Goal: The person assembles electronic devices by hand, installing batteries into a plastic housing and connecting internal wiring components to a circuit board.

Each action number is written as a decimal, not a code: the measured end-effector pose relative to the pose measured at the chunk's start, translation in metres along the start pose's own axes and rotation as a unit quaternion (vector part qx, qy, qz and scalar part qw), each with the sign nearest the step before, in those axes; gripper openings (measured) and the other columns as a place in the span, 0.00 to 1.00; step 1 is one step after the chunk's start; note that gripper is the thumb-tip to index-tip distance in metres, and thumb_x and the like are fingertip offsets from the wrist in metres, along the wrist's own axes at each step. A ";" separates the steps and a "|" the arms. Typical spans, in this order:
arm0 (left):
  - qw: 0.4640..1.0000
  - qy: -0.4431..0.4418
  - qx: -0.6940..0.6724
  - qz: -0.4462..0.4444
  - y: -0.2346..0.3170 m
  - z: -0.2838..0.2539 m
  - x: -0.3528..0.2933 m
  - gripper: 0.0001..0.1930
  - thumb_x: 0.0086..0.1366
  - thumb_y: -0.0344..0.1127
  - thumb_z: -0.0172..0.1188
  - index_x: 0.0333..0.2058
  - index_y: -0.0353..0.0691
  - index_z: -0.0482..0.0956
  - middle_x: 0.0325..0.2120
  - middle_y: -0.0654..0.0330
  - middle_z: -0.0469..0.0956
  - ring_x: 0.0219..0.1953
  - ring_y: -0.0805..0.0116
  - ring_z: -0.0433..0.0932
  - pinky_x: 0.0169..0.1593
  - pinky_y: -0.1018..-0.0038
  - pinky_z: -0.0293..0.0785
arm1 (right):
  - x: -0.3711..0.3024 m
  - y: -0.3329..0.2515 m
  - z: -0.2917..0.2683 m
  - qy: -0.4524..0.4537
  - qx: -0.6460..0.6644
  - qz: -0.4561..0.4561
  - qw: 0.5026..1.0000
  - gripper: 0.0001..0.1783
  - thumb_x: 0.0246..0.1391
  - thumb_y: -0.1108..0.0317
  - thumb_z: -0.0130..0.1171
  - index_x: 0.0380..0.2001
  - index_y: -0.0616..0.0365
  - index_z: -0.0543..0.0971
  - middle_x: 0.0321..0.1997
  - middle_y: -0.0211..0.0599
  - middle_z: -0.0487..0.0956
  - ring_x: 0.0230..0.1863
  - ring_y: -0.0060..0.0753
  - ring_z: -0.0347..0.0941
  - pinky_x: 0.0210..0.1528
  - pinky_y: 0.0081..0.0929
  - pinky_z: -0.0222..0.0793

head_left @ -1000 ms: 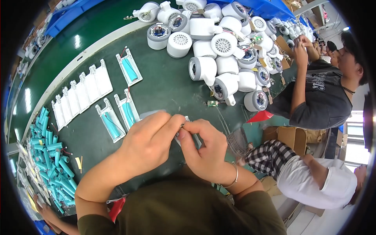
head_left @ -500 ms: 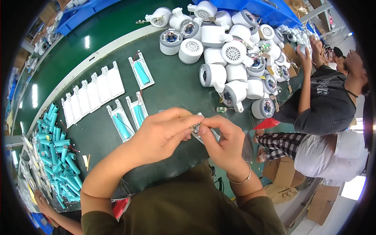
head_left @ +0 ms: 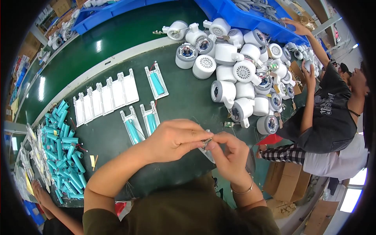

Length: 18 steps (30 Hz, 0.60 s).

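Observation:
My left hand (head_left: 172, 140) and my right hand (head_left: 231, 156) meet over the near edge of the table, fingers pinched together. Between them is a white plastic shell (head_left: 208, 155), mostly hidden behind my right fingers. The fingertips of both hands close on its upper end, where a small part is too covered to name. Just beyond my left hand lie two white shells with teal battery cells, the left one (head_left: 133, 131) and the right one (head_left: 152, 121). A third such shell (head_left: 157, 83) lies farther off, with a thin red wire.
Several bare white shells (head_left: 105, 100) lie in a row at left, beside a heap of teal cells (head_left: 64, 156). White round fan housings (head_left: 225, 74) pile up at right. A co-worker (head_left: 329, 98) reaches into a blue bin (head_left: 250, 23). Another person's hand (head_left: 41, 196) is at lower left.
The view has shifted, so the table's things appear farther right and lower. My hands stay pinched on the shell. The co-worker's one arm now stretches to the blue bin.

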<state>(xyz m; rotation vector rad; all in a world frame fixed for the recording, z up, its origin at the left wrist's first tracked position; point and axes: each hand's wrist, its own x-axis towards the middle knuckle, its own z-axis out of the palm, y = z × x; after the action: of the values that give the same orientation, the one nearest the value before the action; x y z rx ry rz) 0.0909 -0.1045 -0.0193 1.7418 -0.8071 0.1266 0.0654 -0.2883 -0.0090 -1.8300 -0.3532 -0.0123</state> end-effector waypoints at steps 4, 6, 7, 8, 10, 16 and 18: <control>0.997 -0.039 0.059 -0.018 0.000 -0.011 0.002 0.16 0.50 0.34 0.64 0.40 0.40 0.77 0.32 0.59 0.77 0.37 0.59 0.74 0.40 0.69 0.70 | 0.004 0.004 -0.005 -0.021 0.029 0.018 0.999 0.03 0.46 0.78 0.56 0.27 0.64 0.76 0.25 0.38 0.77 0.26 0.28 0.73 0.30 0.20 0.67; 0.991 -0.052 0.121 -0.037 0.000 -0.018 -0.001 0.25 0.49 0.40 0.65 0.46 0.38 0.72 0.41 0.55 0.72 0.44 0.57 0.70 0.46 0.67 0.68 | 0.001 0.008 -0.010 -0.012 0.023 0.034 0.999 0.04 0.47 0.78 0.55 0.29 0.65 0.76 0.26 0.38 0.77 0.28 0.25 0.73 0.31 0.19 0.67; 0.985 -0.053 0.156 -0.055 0.000 -0.017 -0.002 0.28 0.48 0.42 0.65 0.48 0.36 0.70 0.44 0.54 0.70 0.45 0.57 0.69 0.47 0.67 0.67 | 0.001 0.009 -0.014 -0.008 0.029 0.038 0.999 0.04 0.48 0.78 0.55 0.29 0.65 0.76 0.26 0.38 0.77 0.28 0.24 0.73 0.32 0.19 0.67; 0.972 -0.095 0.210 -0.046 -0.003 -0.015 -0.005 0.32 0.47 0.44 0.65 0.50 0.35 0.67 0.46 0.53 0.68 0.47 0.57 0.68 0.49 0.68 0.67 | -0.001 0.009 -0.018 -0.015 0.029 0.049 0.998 0.04 0.48 0.79 0.54 0.29 0.66 0.76 0.26 0.36 0.77 0.28 0.22 0.73 0.32 0.18 0.67; 0.960 -0.122 0.248 -0.050 -0.007 -0.009 -0.012 0.33 0.47 0.44 0.65 0.50 0.36 0.67 0.46 0.54 0.68 0.47 0.57 0.68 0.49 0.68 0.67 | -0.002 0.012 -0.023 -0.010 0.017 0.052 0.998 0.04 0.48 0.79 0.54 0.29 0.66 0.76 0.26 0.37 0.77 0.28 0.22 0.72 0.32 0.18 0.67; 0.935 -0.191 0.282 -0.097 0.003 -0.013 -0.006 0.33 0.45 0.47 0.66 0.50 0.39 0.67 0.43 0.56 0.68 0.45 0.57 0.70 0.46 0.68 0.69 | 0.004 0.006 -0.032 -0.014 -0.003 0.057 0.998 0.04 0.48 0.79 0.54 0.30 0.68 0.76 0.27 0.36 0.77 0.29 0.21 0.72 0.35 0.17 0.66; 0.951 -0.168 0.226 -0.130 0.009 -0.030 0.002 0.35 0.42 0.47 0.68 0.50 0.40 0.68 0.44 0.54 0.70 0.45 0.55 0.71 0.47 0.68 0.69 | 0.013 -0.004 -0.029 0.009 0.077 0.070 0.994 0.05 0.48 0.80 0.54 0.30 0.69 0.75 0.28 0.35 0.77 0.30 0.21 0.71 0.37 0.17 0.66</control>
<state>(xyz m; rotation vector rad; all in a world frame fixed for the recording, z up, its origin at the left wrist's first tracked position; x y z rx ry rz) 0.0967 -0.0796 -0.0008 2.3306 -0.8239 -0.1827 0.0812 -0.3112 0.0058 -1.6961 -0.2063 0.0931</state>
